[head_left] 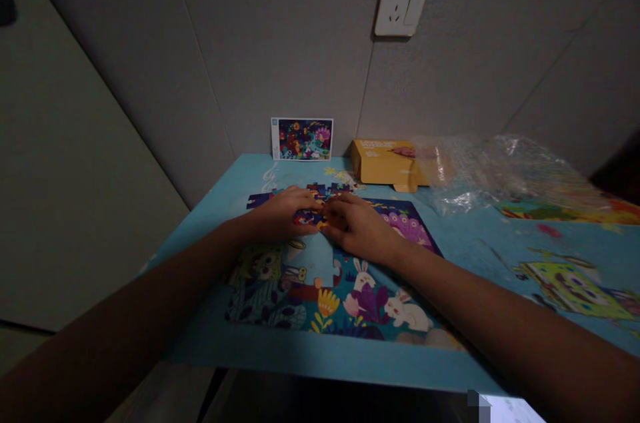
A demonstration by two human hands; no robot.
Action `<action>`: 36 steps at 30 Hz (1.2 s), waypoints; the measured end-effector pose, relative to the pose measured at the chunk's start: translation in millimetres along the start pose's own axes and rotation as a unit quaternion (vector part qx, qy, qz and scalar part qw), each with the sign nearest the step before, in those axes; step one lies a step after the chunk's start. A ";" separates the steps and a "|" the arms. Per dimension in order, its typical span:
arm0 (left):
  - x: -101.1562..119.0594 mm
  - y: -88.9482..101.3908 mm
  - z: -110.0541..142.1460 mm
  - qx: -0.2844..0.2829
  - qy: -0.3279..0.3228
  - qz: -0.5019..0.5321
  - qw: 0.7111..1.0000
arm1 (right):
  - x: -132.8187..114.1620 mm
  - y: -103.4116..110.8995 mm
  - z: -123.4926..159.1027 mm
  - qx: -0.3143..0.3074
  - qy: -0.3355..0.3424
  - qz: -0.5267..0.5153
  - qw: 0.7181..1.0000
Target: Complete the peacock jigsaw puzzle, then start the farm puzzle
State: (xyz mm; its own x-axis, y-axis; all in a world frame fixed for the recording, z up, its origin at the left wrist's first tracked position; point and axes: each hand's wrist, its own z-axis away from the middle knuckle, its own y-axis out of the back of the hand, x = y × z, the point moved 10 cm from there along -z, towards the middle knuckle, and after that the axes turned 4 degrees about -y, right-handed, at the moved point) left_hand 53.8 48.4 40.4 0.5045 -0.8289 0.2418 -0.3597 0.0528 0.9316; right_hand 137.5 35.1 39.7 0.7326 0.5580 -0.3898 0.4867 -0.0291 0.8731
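Note:
A colourful jigsaw puzzle (345,296) with rabbits and flowers lies partly put together on the light blue table (465,243). My left hand (285,213) rests palm down on the puzzle's upper middle, fingers stretched flat over the dark blue pieces. My right hand (357,226) lies beside it, fingers curled and pressing on pieces where the two hands meet. A gap of bare table shows in the puzzle just below the hands. A row of joined dark pieces (260,199) sticks out to the left of my left hand.
A reference picture card (302,138) leans against the grey wall at the back. A yellow box (385,162) and a crumpled clear plastic bag (495,170) lie at the back right. A wall socket (403,1) is above. The table's near edge (320,360) runs below the puzzle.

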 end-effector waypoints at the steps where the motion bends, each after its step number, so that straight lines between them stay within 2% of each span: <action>1: 0.3 -0.3 0.0 0.000 -0.003 0.000 1.000 | -0.6 0.2 0.0 0.001 0.002 -0.003 1.000; 5: 1.0 0.1 -0.2 0.008 -0.012 -0.001 1.000 | -5.8 3.1 0.9 0.008 0.014 -0.020 1.000; 12: 9.6 3.8 -1.4 0.026 -0.056 0.009 0.998 | -20.7 6.6 4.1 0.019 0.078 -0.061 0.995; 16: 8.5 4.8 -1.7 0.024 -0.039 0.019 0.999 | -23.6 11.6 5.5 0.038 0.100 -0.098 0.989; 36: 10.8 5.1 -0.9 0.025 -0.037 0.028 0.999 | -16.0 12.3 2.7 0.036 0.060 -0.109 0.992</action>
State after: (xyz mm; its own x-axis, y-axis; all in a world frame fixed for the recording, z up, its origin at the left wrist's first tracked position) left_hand 58.2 40.2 48.0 0.4237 -0.8642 0.2714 -0.4263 0.0741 0.9015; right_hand 133.0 23.6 55.8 0.5470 0.6514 -0.5259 0.6628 0.0468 0.7473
